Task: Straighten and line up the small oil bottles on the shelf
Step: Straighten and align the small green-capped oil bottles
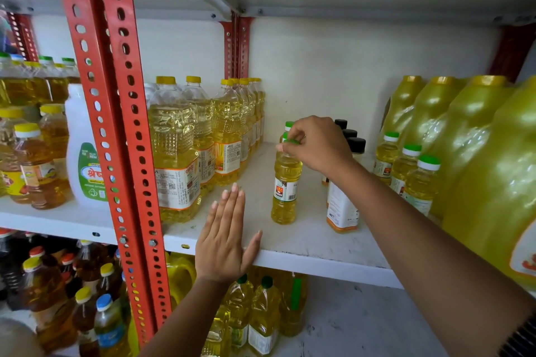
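Currently, head view only: right hand (314, 143) pinches the green cap of the front small oil bottle (285, 182), which stands upright mid-shelf, more green caps just behind it in a file. Left hand (224, 236) lies flat, fingers pressed together, thumb out, on the near edge of the shelf (319, 262), holding nothing. Further right, three green-capped bottles (406, 171) stand in a diagonal row beside the big yellow jugs (475, 148); black-capped bottles (352, 139) sit between the two groups. Best approach, I judge: keep the grip low on the cap, slide rather than lift, turn label forward, align with the caps behind; top-heavy pinch could tip it.
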Demonstrator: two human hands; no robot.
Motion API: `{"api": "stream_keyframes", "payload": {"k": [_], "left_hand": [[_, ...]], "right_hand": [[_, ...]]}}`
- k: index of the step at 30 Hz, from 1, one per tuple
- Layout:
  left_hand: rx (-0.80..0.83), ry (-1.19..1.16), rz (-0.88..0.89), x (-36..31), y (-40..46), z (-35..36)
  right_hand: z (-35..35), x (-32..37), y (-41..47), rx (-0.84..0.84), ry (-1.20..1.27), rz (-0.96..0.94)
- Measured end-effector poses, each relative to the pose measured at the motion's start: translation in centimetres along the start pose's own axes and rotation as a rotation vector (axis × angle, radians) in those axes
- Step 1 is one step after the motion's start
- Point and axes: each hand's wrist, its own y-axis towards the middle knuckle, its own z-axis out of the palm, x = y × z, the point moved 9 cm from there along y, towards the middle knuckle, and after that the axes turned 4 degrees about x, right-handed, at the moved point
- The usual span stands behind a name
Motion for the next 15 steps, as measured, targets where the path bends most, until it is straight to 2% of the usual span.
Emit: {"api": "stream_keyframes", "payload": {"k": [5, 15], "left_hand": [[-0.014, -0.007, 0.004, 0.0, 0.0, -0.1], [-0.029, -0.001, 0.001, 0.0, -0.1, -0.1]], "right_hand": [[0.0, -0.1, -0.3, -0.02, 0.01, 0.009], [0.8, -2.1, -0.9, 0.02, 0.303, 0.134]]}}
